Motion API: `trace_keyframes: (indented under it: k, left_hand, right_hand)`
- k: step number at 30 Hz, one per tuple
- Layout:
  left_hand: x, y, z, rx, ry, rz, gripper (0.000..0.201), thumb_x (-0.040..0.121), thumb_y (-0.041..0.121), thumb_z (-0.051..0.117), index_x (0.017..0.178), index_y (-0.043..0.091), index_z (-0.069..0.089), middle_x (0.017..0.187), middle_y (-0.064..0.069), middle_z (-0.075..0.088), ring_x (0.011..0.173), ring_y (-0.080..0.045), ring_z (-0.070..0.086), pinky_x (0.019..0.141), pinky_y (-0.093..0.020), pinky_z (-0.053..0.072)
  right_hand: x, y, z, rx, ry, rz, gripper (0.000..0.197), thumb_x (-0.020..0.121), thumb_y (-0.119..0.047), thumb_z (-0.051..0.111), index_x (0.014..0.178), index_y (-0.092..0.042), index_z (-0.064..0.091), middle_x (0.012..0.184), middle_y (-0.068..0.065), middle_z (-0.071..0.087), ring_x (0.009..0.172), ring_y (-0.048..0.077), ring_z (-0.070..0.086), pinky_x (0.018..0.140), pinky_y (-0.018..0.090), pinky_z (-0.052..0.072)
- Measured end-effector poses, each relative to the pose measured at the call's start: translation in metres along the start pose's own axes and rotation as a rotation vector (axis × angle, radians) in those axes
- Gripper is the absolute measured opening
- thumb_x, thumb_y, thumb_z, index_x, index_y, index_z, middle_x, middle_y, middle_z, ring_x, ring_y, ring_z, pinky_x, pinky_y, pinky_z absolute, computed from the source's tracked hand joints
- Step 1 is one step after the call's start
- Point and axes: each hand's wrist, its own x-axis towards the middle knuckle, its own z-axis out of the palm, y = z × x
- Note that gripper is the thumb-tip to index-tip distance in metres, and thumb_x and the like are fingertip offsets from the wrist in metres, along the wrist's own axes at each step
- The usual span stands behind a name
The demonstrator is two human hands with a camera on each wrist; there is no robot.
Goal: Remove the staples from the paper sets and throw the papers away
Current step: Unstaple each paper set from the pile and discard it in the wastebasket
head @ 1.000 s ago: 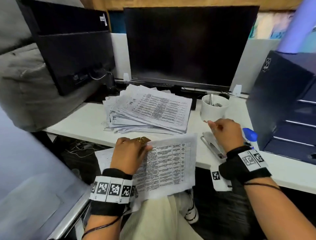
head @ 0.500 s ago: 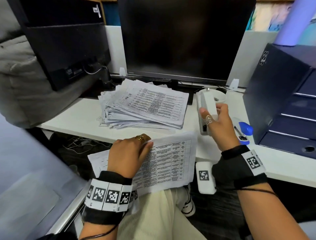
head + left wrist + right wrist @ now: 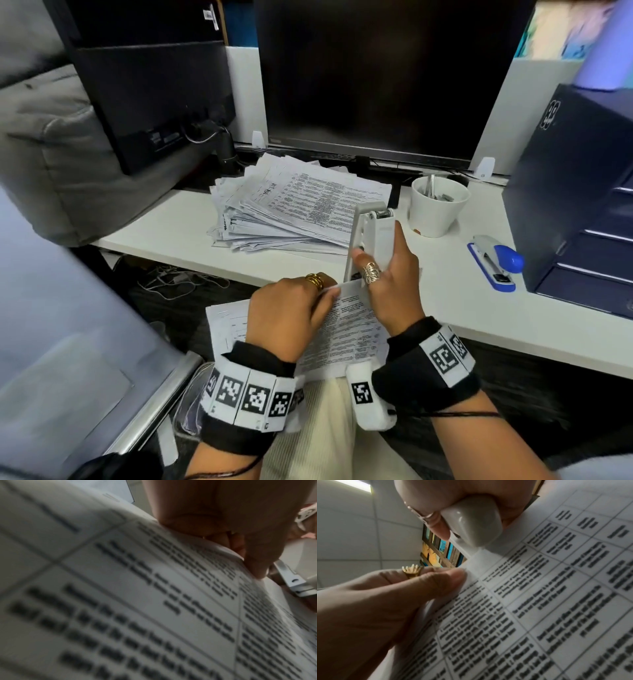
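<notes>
Head view: a monitor (image 3: 370,78) stands at the back of the white table (image 3: 462,308), with a loose pile of papers (image 3: 294,209) before it, a white cup (image 3: 436,209) to its right, a blue stapler (image 3: 495,262) further right and a dark drawer unit (image 3: 582,192) at the edge; the writing on the sheets is too small to read. Below the table edge, over the lap, the left hand (image 3: 287,315) pinches the top corner of a paper set (image 3: 346,335), and the right hand (image 3: 390,281) grasps a white remover (image 3: 371,236) held upright, its lower tip at that same corner, just beside the left thumb. Left wrist view: the printed set (image 3: 137,601) fills the frame, text blurred, the thumb (image 3: 260,555) pressing its edge and a metal part of the tool (image 3: 291,582) just past it. Right wrist view: fingers (image 3: 436,524) curl round the remover (image 3: 474,523), whose nose meets the set (image 3: 539,601) at its corner, touching distance from the left hand (image 3: 385,601) pinching there; the table text is unreadable.
</notes>
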Motion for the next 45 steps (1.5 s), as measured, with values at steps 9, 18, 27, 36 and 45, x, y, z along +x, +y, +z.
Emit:
trace_keyframes:
  k: [9,18,27,36,45]
  left_hand:
    - [0.003,-0.002,0.014,0.038,0.136,0.11,0.035,0.086,0.041,0.052,0.057,0.024,0.059,0.038,0.004,0.045,0.031,-0.012,0.042,0.041,-0.016,0.021]
    - [0.005,0.004,0.013,-0.058,0.167,0.199,0.058,0.072,0.029,0.079,0.061,0.029,0.022,0.034,0.004,0.036,0.027,-0.013,0.033,0.039,-0.017,0.023]
    - [0.007,0.005,0.011,-0.081,0.064,0.207,0.056,0.063,0.026,0.086,0.05,0.029,0.031,0.034,0.004,0.041,0.026,-0.013,0.035,0.05,-0.007,0.002]
    - [0.008,0.011,0.009,-0.039,0.019,0.213,0.064,0.064,0.031,0.084,0.056,0.024,0.021,0.034,0.003,0.041,0.027,-0.014,0.038,0.049,-0.008,0.0]
    - [0.02,0.01,0.012,-0.022,-0.065,0.168,0.029,0.094,0.04,0.05,0.078,0.02,0.062,0.07,-0.001,0.064,0.066,-0.021,0.062,0.054,-0.024,0.029]
  right_hand:
    - [0.006,0.007,0.001,-0.034,0.097,0.069,0.042,0.076,-0.065,0.042,0.076,-0.027,0.06,0.076,0.004,0.066,0.073,0.014,0.062,0.063,0.021,0.047]
    - [0.009,0.019,0.004,0.11,0.137,0.244,0.05,0.075,-0.059,0.052,0.089,-0.013,0.066,0.085,0.011,0.068,0.083,0.026,0.066,0.075,0.039,0.053]
    - [0.019,0.027,-0.01,0.269,0.069,0.412,0.064,0.069,-0.067,0.052,0.106,-0.016,0.068,0.103,0.004,0.071,0.098,0.023,0.066,0.095,0.044,0.048]
    - [0.013,0.02,-0.004,0.146,0.159,0.269,0.024,0.087,-0.044,0.05,0.079,-0.026,0.063,0.084,0.01,0.068,0.08,0.02,0.064,0.081,0.041,0.052]
    - [0.042,0.037,-0.029,0.265,0.105,0.476,0.068,0.069,-0.053,0.062,0.124,-0.014,0.052,0.116,0.001,0.064,0.108,0.02,0.059,0.094,0.038,0.046]
